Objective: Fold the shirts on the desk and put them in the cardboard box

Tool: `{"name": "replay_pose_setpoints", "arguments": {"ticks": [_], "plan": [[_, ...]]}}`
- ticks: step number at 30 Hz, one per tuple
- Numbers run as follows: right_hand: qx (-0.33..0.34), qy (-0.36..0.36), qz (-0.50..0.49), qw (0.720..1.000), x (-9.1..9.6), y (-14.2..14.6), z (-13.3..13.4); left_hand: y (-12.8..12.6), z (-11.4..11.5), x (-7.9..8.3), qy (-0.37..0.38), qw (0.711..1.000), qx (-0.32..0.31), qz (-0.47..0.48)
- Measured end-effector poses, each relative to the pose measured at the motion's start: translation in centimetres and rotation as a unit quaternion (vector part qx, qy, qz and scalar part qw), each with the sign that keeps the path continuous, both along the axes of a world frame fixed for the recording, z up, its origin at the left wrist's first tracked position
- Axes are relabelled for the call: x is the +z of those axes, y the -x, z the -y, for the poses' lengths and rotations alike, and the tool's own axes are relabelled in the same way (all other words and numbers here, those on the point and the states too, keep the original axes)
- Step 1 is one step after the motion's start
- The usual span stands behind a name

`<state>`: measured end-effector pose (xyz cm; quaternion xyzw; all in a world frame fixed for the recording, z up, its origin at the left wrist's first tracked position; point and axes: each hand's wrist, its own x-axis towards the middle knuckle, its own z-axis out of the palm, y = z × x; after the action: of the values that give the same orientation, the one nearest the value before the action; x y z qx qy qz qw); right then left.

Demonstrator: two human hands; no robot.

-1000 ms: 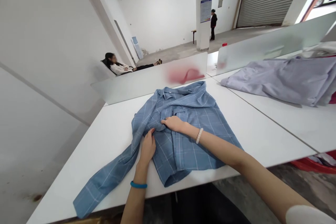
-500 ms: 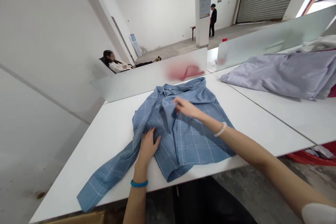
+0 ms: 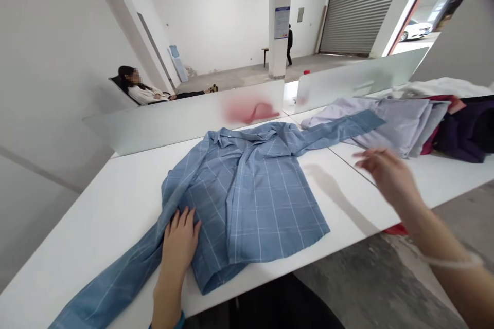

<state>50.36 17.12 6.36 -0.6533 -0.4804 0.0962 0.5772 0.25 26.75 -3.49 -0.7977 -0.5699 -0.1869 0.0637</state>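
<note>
Head view: shows a blue woven shirt with thin white checks (image 3: 270, 190), lying front side up on a white tabletop (image 3: 127, 185) across the middle of the frame. Rests the left hand (image 3: 179, 241) palm down on the shirt at lower left of centre, with fingers slightly spread and clamped on nothing. Holds the right hand (image 3: 389, 175) raised at the right of the frame, blurred and well apart from the shirt, with fingers loosely extended and nothing visible between them. Looks largely spread out: has one sleeve (image 3: 343, 127) stretched toward the upper right, overlapping in view a pale lavender cloth (image 3: 401, 118), and the other angled down to the bottom left edge. Leaves wrinkles around collar and chest. Shows no fold across the body.
</note>
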Motion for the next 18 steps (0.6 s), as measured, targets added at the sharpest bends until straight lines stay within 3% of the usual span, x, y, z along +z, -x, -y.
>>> {"name": "replay_pose_setpoints", "arguments": {"ticks": [2,4,6,8,11,14,18], "plan": [[0.170,0.128,0.079,0.974,-2.9,3.8,2.4,-0.6,2.5,-0.1,-0.006,0.999,-0.053,0.001],[0.280,0.201,0.203,0.916,-5.0,6.9,4.3,-1.2,5.7,-0.4,0.013,0.992,-0.122,-0.006],[0.332,0.237,0.295,0.864,-6.3,8.7,5.4,-1.7,8.6,-0.9,0.016,0.986,-0.161,-0.023],[0.348,0.252,0.331,0.840,-7.0,9.2,5.8,-1.9,10.5,-1.2,0.000,0.985,-0.169,-0.027],[0.346,0.240,0.328,0.846,-7.6,8.7,5.7,-1.8,10.9,-1.4,-0.010,0.987,-0.159,0.014],[0.317,0.205,0.309,0.873,-7.7,8.1,5.1,-1.9,9.9,-0.8,0.014,0.990,-0.115,0.086],[0.227,0.164,0.232,0.931,-5.9,7.7,5.4,-1.5,9.9,2.6,0.015,0.981,0.011,0.195]]}}
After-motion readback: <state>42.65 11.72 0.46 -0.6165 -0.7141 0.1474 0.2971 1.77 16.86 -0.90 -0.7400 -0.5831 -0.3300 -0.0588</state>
